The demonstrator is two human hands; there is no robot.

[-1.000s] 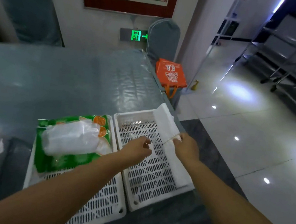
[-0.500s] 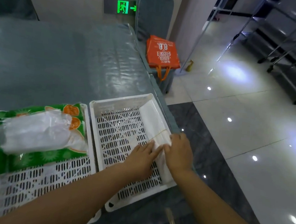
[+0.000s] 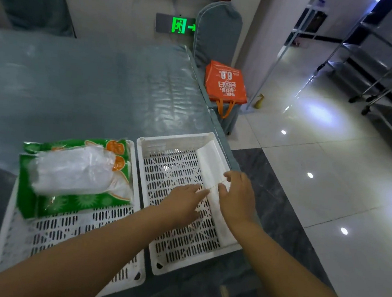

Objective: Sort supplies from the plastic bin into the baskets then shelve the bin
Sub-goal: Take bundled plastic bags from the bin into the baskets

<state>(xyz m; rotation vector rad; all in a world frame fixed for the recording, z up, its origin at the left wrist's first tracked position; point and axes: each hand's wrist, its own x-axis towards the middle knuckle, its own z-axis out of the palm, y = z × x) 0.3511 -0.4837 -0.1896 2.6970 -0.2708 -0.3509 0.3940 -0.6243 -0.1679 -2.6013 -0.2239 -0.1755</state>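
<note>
Two white slotted baskets stand side by side on the table. The right basket [image 3: 160, 154] holds a long white bundle [image 3: 210, 160] tied with a rubber band, lying along its right wall. My right hand [image 3: 238, 196] rests on the bundle's middle, fingers curled over the band. My left hand [image 3: 182, 202] lies flat on the basket floor, fingertips touching the bundle. The left basket [image 3: 64, 238] carries a green and orange packet [image 3: 73, 205] with a clear plastic bag [image 3: 71, 171] on top. No plastic bin is in view.
The table [image 3: 88, 83] has a grey-blue cover under plastic sheeting. An orange bag [image 3: 224, 83] sits on a covered chair [image 3: 218, 32] at the table's far right corner. Metal shelving racks [image 3: 390, 62] stand on the glossy tile floor to the right.
The white bundle was lowered from a raised, tilted hold down flat along the right basket's right wall. Both hands came down with it and now press on it.
</note>
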